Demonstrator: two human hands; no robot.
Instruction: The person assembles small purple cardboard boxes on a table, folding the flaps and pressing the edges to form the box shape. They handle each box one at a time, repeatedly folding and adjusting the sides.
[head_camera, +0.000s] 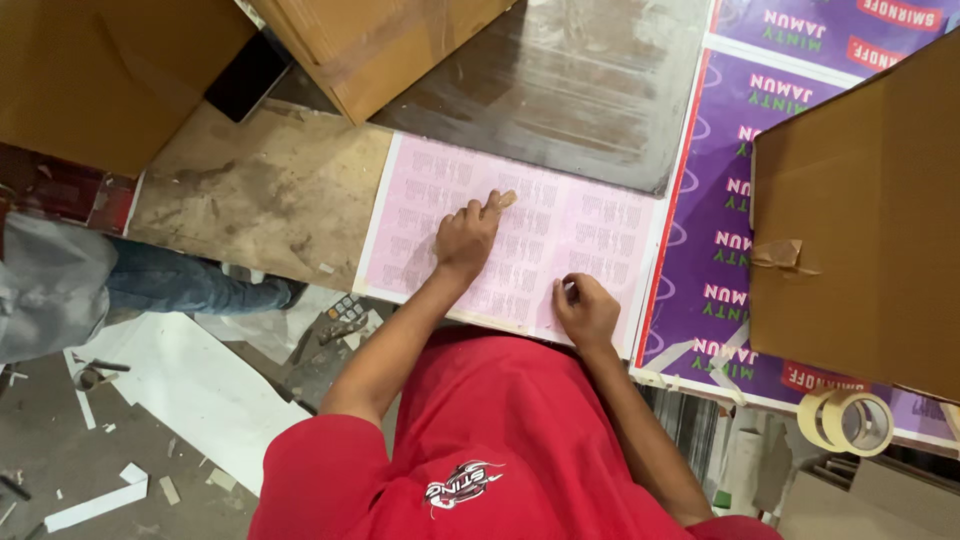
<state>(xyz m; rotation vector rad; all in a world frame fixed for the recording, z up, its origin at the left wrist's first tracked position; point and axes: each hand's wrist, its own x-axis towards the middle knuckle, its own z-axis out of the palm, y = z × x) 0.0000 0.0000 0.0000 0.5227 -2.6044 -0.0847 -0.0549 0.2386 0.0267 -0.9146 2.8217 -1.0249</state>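
Two hands flat on the pink sheet (520, 235) mid-frame, left hand (467, 238) fingers spread pressing, right hand (585, 310) curled pinching its near edge, gripping nothing else, and I reckon a slip could crease it.

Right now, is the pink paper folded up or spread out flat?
Spread out flat. The pink paper lies open on the table, with the left hand and right hand pressing on it.
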